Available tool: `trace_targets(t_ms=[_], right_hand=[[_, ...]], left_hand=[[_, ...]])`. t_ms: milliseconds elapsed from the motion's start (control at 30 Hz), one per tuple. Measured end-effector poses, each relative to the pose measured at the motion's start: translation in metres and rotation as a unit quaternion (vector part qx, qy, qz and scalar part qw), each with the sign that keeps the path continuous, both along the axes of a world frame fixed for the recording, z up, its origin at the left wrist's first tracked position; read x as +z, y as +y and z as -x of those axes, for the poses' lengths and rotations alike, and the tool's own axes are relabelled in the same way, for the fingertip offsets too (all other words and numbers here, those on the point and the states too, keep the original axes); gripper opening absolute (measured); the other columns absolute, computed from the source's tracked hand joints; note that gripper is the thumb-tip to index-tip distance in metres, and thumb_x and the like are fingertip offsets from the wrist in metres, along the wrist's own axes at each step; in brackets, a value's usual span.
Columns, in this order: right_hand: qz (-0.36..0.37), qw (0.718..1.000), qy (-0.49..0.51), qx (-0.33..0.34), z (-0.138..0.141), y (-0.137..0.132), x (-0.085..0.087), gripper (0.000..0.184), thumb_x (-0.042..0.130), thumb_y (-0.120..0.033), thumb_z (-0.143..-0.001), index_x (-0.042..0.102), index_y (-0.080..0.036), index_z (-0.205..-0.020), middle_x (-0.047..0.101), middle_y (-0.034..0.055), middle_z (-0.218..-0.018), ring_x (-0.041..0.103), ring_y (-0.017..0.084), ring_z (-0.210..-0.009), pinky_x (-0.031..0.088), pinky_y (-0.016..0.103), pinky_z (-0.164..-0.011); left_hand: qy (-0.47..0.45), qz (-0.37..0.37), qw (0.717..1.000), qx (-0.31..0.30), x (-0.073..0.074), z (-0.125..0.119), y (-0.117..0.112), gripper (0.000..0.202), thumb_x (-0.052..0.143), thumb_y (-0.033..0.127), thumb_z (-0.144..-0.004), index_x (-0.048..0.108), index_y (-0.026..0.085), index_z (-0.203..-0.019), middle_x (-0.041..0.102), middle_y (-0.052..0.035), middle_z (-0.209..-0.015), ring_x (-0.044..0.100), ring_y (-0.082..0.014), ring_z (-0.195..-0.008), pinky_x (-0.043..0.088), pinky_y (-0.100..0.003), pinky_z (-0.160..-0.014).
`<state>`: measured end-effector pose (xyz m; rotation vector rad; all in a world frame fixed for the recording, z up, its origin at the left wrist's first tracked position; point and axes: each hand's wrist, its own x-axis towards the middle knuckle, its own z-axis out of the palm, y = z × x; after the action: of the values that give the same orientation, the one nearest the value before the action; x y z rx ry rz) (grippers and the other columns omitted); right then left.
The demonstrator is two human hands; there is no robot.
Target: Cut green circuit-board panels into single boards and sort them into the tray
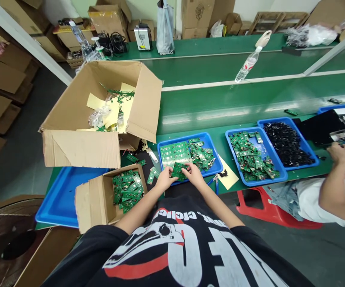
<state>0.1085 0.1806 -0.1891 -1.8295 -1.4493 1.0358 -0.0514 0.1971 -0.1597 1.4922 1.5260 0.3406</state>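
Between my two hands is a green circuit board [179, 171], held over the near edge of a blue tray [217, 154]. My left hand [165, 178] is closed on the board's left side. The fingers of my right hand [193, 174] pinch its right side. In the tray behind them lie a larger green board panel [175, 152] and a heap of small separated boards [201, 155]. To my left stands a small open carton [96, 201] holding many similar boards. A few loose boards [152, 174] rest between carton and tray.
A large open carton [81, 147] with scraps stands at left, an empty-looking blue tray [59, 199] below it. Blue-handled pliers [216, 185] lie right of my tray beside yellow paper [229, 175]. Further right are more trays [275, 175] and a co-worker's hand [342, 153]. A bottle [248, 65] stands behind.
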Motion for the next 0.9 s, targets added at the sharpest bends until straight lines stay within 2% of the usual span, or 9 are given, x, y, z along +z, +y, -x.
trace_targets(t_ms=[100,167,267,333,400,533,667,800,900], right_hand=[[-0.028,0.999,-0.018,0.033,-0.008,0.003,0.011,0.025,0.052,-0.044,-0.072,0.052,-0.019,-0.066,0.050,-0.0010,-0.061,0.048,0.013,-0.055,0.041,0.026,-0.058],[-0.007,0.998,0.031,0.061,-0.014,0.005,0.021,0.025,0.052,-0.045,-0.072,0.051,-0.021,-0.069,0.045,-0.0048,-0.049,0.047,0.013,-0.048,0.039,0.025,-0.052],[0.058,0.982,0.164,0.076,-0.017,0.005,0.032,0.030,0.048,-0.048,-0.073,0.050,-0.022,-0.088,0.044,-0.0082,-0.044,0.047,0.013,-0.039,0.039,0.024,-0.044],[0.083,0.966,0.237,0.066,-0.014,0.004,0.036,0.031,0.043,-0.051,-0.074,0.050,-0.022,-0.083,0.047,-0.0063,-0.049,0.048,0.013,-0.039,0.040,0.024,-0.041],[0.059,0.965,0.251,0.035,-0.009,0.004,0.037,0.034,0.039,-0.054,-0.075,0.047,-0.022,-0.071,0.047,-0.0043,-0.053,0.048,0.012,-0.042,0.040,0.025,-0.041],[-0.026,0.979,0.200,-0.025,-0.003,0.003,0.032,0.037,0.039,-0.053,-0.076,0.041,-0.021,-0.058,0.041,-0.0041,-0.050,0.044,0.012,-0.048,0.039,0.024,-0.047],[-0.022,0.990,0.129,-0.048,-0.004,0.004,0.028,0.039,0.031,-0.053,-0.080,0.044,-0.021,-0.062,0.042,-0.0036,-0.051,0.044,0.012,-0.050,0.037,0.023,-0.049],[-0.014,0.999,-0.006,-0.039,-0.007,0.005,0.031,0.038,0.026,-0.046,-0.085,0.047,-0.020,-0.067,0.049,-0.0007,-0.056,0.050,0.015,-0.057,0.035,0.023,-0.054],[0.052,0.987,-0.147,-0.038,-0.005,0.007,0.035,0.035,0.026,-0.040,-0.088,0.051,-0.018,-0.081,0.058,0.0037,-0.065,0.056,0.018,-0.064,0.035,0.024,-0.057]], left_hand=[[-0.097,0.047,0.994,-0.007,0.007,0.002,0.005,0.027,0.070,0.023,-0.053,0.048,0.018,-0.067,0.048,0.0062,-0.057,0.050,-0.0112,-0.056,0.043,-0.025,-0.057],[-0.154,0.073,0.985,0.001,0.013,0.002,0.009,0.027,0.071,0.027,-0.051,0.050,0.017,-0.065,0.050,0.0057,-0.054,0.050,-0.0100,-0.052,0.042,-0.023,-0.053],[-0.220,0.090,0.971,0.040,0.022,0.000,0.015,0.028,0.071,0.033,-0.052,0.053,0.017,-0.066,0.055,0.0036,-0.056,0.052,-0.0104,-0.054,0.043,-0.023,-0.054],[-0.252,0.094,0.960,0.073,0.025,-0.006,0.016,0.028,0.067,0.038,-0.057,0.056,0.016,-0.072,0.059,0.0014,-0.062,0.056,-0.0117,-0.057,0.045,-0.025,-0.058],[-0.276,0.100,0.951,0.097,0.028,-0.015,0.015,0.032,0.059,0.043,-0.066,0.057,0.016,-0.084,0.063,-0.0022,-0.069,0.059,-0.0139,-0.062,0.048,-0.028,-0.060],[-0.294,0.102,0.944,0.108,0.027,-0.033,0.007,0.042,0.055,0.045,-0.071,0.057,0.015,-0.100,0.067,-0.0077,-0.080,0.063,-0.0183,-0.073,0.049,-0.033,-0.068],[-0.270,0.074,0.955,0.096,0.026,-0.041,0.004,0.043,0.065,0.041,-0.064,0.058,0.013,-0.097,0.067,-0.0080,-0.088,0.062,-0.0197,-0.081,0.050,-0.031,-0.072],[-0.219,0.068,0.971,0.068,0.030,-0.046,0.005,0.039,0.063,0.040,-0.067,0.057,0.013,-0.094,0.067,-0.0069,-0.079,0.064,-0.0176,-0.060,0.051,-0.027,-0.051],[-0.176,0.063,0.981,0.050,0.034,-0.052,0.006,0.034,0.056,0.039,-0.073,0.055,0.012,-0.093,0.065,-0.0055,-0.069,0.060,-0.0151,-0.044,0.044,-0.023,-0.035]])
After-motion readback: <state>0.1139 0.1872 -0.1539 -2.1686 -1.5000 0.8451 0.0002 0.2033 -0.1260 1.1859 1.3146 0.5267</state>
